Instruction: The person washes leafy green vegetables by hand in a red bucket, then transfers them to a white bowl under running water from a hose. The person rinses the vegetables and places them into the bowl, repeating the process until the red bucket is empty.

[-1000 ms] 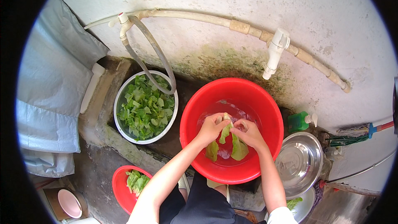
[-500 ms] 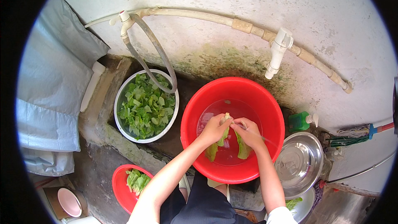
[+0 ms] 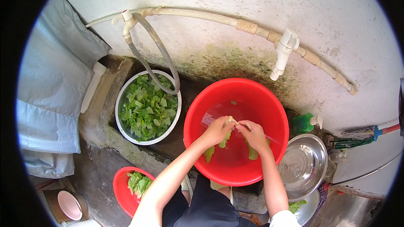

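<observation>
A large red basin (image 3: 191,143) with water in it stands before me. Above the water, inside its rim, my left hand (image 3: 217,131) and my right hand (image 3: 253,136) are close together, fingers pinched. They hold a bunch of leafy greens (image 3: 226,139) by its pale stem end, which shows between the fingertips. Green leaves hang below both hands, one at the left and one beneath the right palm. How the stems are split between the hands is partly hidden by my fingers.
A white-rimmed basin of leafy greens (image 3: 149,111) sits at left under a tap (image 3: 127,22) with a hose. A smaller red basin (image 3: 122,195) holds cut greens. At right are a steel bowl (image 3: 309,176), a green pump bottle (image 3: 304,122), a mop (image 3: 357,136) and a white tap (image 3: 284,54).
My right hand has shifted slightly to the right. The hanging leaves have spread further apart, and both hands keep their grip on the greens.
</observation>
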`<state>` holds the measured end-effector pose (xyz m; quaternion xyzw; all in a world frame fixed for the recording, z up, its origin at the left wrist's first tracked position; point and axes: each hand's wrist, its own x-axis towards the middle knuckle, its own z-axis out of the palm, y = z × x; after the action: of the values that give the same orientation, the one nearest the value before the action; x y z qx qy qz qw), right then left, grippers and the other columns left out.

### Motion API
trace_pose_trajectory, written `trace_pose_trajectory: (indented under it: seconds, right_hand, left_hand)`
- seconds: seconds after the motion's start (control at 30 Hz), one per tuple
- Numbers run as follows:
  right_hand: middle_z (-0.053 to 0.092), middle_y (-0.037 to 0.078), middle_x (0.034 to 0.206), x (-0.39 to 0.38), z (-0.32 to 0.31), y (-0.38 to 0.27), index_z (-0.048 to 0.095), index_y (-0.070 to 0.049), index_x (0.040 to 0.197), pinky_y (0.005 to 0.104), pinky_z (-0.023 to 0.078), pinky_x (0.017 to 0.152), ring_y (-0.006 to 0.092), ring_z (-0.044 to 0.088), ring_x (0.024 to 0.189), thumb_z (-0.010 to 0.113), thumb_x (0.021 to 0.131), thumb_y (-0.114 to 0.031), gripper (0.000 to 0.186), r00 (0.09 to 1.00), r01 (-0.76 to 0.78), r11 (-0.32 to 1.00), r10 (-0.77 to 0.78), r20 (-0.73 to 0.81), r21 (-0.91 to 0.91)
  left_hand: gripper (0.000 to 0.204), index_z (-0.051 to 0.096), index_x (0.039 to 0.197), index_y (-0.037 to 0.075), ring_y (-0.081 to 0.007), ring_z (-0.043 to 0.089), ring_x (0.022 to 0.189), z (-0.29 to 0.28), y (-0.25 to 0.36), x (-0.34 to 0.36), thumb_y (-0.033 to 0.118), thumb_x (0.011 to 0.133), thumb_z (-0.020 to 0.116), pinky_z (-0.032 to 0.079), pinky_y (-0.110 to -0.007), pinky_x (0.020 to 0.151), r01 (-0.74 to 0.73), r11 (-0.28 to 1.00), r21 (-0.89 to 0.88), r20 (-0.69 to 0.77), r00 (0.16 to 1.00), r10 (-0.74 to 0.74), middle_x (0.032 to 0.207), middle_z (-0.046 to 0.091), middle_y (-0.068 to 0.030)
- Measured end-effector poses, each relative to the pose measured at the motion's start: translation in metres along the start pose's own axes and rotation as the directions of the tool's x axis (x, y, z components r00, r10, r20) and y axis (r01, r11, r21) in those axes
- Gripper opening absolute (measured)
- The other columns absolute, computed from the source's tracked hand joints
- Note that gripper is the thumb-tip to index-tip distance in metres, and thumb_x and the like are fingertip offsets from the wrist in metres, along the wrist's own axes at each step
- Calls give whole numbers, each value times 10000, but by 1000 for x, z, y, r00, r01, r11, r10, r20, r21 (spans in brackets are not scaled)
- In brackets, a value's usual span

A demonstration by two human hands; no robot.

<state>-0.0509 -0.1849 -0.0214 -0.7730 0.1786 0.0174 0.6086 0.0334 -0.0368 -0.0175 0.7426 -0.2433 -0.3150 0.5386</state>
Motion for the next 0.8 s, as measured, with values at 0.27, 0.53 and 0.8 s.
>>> trace_pose_trajectory:
  seconds: [0.27, 0.53, 0.8]
  right_hand:
    - [637, 120, 836, -2, -10, -13, 617, -33, 975, 298, 442, 708, 205, 609, 774, 586, 806, -222, 255, 997, 16, 991, -6, 80, -132]
    - [609, 45, 734, 0, -15, -9, 615, -12, 928, 261, 422, 638, 111, 521, 667, 594, 801, -178, 209, 994, -5, 970, 32, 106, -245]
    - [576, 92, 670, 1, -17, -17, 617, -21, 886, 286, 409, 602, 146, 524, 628, 604, 779, -170, 184, 994, -52, 947, 79, 72, -317]
  left_hand:
    - [190, 530, 882, 8, -108, 472, 588, -12, 5, -2, 189, 887, 471, 402, -283, 560, 61, 993, 103, 132, 988, -74, 631, 514, -52]
    - [219, 542, 838, -24, -336, 550, 767, -12, 7, -4, 186, 853, 487, 423, -412, 678, -48, 914, 404, 62, 998, 25, 776, 558, -207]
    - [201, 556, 823, -26, -391, 523, 810, -3, 6, -6, 160, 844, 483, 413, -445, 728, 29, 879, 476, -51, 999, -5, 804, 542, -227]
